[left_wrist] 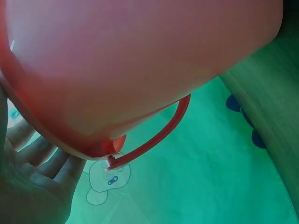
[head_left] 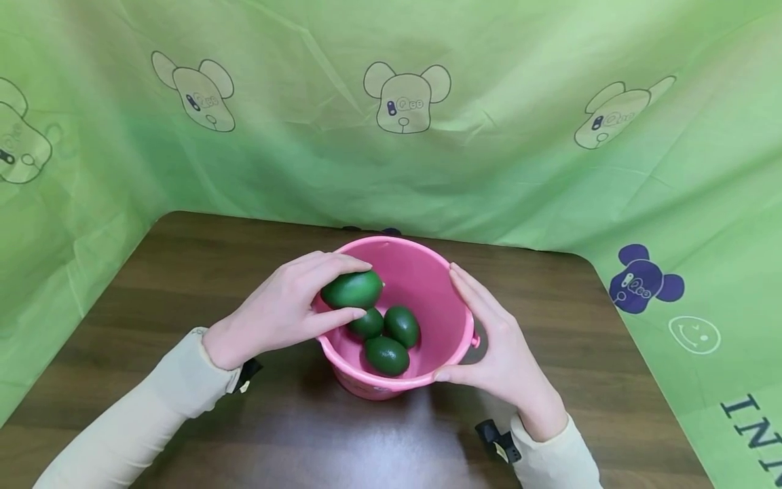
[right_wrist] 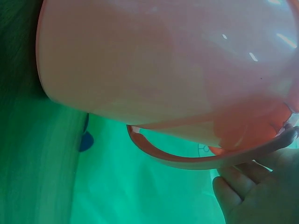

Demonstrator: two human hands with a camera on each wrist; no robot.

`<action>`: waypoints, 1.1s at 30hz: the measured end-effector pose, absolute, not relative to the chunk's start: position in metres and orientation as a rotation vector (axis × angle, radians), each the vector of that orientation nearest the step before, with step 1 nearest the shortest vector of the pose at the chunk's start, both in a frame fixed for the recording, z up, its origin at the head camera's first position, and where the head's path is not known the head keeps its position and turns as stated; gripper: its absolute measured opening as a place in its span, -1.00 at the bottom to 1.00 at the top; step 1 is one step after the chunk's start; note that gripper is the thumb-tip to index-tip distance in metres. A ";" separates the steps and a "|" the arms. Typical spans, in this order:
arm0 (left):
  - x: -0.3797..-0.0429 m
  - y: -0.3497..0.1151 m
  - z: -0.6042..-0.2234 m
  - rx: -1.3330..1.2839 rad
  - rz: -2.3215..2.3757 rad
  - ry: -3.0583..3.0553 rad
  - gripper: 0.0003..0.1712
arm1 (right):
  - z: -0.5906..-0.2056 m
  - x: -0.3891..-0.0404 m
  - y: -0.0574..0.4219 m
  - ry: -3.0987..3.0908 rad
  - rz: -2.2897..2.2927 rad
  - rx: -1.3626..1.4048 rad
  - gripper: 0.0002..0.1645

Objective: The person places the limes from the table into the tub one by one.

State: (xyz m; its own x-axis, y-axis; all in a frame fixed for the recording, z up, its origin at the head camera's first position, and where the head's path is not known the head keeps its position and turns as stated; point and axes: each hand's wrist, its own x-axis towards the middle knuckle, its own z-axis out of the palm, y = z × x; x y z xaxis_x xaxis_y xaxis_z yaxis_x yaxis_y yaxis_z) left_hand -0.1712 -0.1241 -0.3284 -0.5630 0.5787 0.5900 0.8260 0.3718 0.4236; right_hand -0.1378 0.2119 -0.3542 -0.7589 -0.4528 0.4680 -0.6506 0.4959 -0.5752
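Note:
A pink bucket (head_left: 427, 285) stands upright on the wooden table, its mouth facing up. At its left rim my left hand (head_left: 293, 295) holds a green lime (head_left: 352, 290) between the thumb and fingers, over the opening. Three more limes, one of them this dark green lime (head_left: 387, 356), lie together on the bucket's floor. My right hand (head_left: 497, 339) grips the right side of the rim, thumb toward the front and fingers toward the back. In the right wrist view, its fingers (right_wrist: 233, 184) are at the rim beside the bucket's curved handle (right_wrist: 196, 162).
The brown table (head_left: 201, 272) extends on both sides of the bucket. A green cloth (head_left: 489, 183) printed with bear heads hangs behind the table and along its sides. The handle hangs down at the bucket's far side.

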 end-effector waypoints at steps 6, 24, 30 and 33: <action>-0.169 -0.123 -0.331 -1.240 -1.053 -2.309 -0.39 | -0.356 -0.137 0.212 -2.472 1.125 0.945 0.46; -0.172 -0.119 -0.338 -1.267 -1.061 -2.273 -0.37 | -0.358 -0.135 0.213 -2.463 1.126 0.952 0.46; -0.171 -0.120 -0.335 -1.248 -1.080 -2.275 -0.32 | -0.355 -0.138 0.211 -2.445 1.130 0.963 0.44; -0.170 -0.122 -0.335 -1.227 -1.089 -2.288 -0.32 | -0.354 -0.139 0.210 -2.448 1.122 0.967 0.45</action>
State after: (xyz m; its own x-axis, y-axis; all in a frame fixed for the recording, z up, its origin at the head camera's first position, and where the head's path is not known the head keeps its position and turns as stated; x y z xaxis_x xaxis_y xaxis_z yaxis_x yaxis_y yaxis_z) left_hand -0.1704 -0.1220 -0.3354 -0.5775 0.5660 0.5883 0.8135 0.3386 0.4729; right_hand -0.1390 0.2102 -0.3543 -0.7368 -0.4587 0.4967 -0.6757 0.4741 -0.5645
